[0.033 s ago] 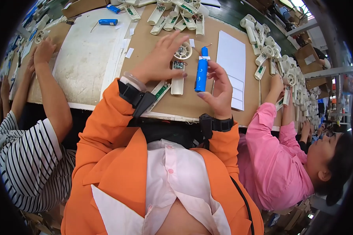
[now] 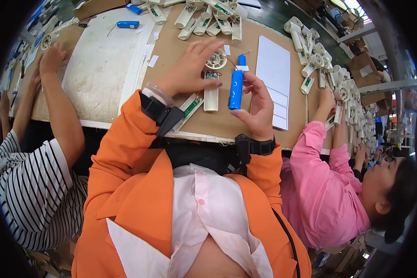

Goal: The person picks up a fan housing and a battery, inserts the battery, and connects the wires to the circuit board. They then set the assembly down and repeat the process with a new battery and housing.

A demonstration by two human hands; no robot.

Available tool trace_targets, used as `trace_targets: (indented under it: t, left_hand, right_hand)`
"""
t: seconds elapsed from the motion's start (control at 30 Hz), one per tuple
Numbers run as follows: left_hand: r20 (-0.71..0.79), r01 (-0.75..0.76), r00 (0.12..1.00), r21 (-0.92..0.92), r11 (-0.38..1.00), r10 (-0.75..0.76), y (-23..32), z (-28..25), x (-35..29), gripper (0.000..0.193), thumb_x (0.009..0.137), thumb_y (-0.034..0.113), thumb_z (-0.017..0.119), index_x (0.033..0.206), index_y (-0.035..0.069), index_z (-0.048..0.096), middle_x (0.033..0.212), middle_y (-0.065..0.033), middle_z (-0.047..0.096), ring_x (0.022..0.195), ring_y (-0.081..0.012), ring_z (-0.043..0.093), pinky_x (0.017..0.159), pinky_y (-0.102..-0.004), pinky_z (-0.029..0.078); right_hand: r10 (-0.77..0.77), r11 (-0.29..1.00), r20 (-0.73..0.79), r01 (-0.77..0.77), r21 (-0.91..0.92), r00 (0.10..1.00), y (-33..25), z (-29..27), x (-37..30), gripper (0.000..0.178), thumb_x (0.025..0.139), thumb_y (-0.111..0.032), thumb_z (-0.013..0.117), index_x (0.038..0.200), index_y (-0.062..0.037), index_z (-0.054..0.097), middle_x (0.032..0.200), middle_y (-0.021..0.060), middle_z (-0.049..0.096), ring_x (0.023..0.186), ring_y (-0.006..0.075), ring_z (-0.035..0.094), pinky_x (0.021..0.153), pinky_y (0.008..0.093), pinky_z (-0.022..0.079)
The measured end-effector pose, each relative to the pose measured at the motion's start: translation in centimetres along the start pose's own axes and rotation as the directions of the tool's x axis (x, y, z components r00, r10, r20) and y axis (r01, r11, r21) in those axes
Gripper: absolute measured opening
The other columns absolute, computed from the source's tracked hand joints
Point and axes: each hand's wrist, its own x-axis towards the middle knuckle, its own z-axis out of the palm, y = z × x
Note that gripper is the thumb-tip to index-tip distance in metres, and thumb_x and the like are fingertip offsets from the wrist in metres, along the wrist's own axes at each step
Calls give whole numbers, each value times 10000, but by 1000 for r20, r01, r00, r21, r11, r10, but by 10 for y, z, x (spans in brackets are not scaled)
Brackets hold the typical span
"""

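Observation:
Between the thumb and fingers of my right hand [image 2: 259, 102] is a blue cylindrical battery [image 2: 235, 90], held upright over the board. A shorter blue piece [image 2: 242, 60] and a white tab show just beyond its top, with thin wires. My left hand [image 2: 185, 69] spreads its fingers over a white fan-shaped housing; its thumb lies across the handle shell [image 2: 211, 99], and whether it presses on it I cannot tell. The round fan head [image 2: 217, 59] and a small circuit part show beside my fingers. Another half shell with a green circuit board [image 2: 189, 109] lies slanted near the table edge.
White shells [image 2: 213, 18] are heaped at the far side. White sheets [image 2: 273, 69] lie right of my hands; a blue battery [image 2: 127, 24] rests on the left board. Co-workers' arms [image 2: 60, 97] are at the left and a pink sleeve [image 2: 312, 139] at the right.
The blue battery in my right hand has shifted very slightly to the left and tilted a little. My left hand has stayed nearly in place.

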Motion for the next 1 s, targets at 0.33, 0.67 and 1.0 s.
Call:
trace_targets:
  t: [0.33,0.67,1.0]
  left_hand:
    - [145,110,985,-73,991,-98,-9,-3,4,762,733,245,802,1393,83,457,1305,-135,548,1223,-327,477,1060,-399,381]
    - [161,93,986,-275,957,-49,-21,6,1,751,741,250,762,1389,79,422,1322,-165,508,1232,-338,475,1056,-405,392]
    - [190,92,981,-265,960,-41,-14,-1,-1,864,654,332,778,1396,97,403,1294,-172,506,1229,-355,468,1049,-407,394]
  right_hand:
    - [81,945,370,47,-325,926,-18,-9,6,795,597,-165,864,1320,-58,551,1251,69,579,1023,185,538,858,295,428]
    - [137,925,449,47,-376,883,-14,-11,24,756,608,-171,857,1304,-68,578,1243,61,599,1008,187,546,845,289,439]
    - [125,927,411,42,-374,903,-11,-14,20,768,597,-178,855,1301,-49,579,1244,87,598,973,181,563,846,286,442]
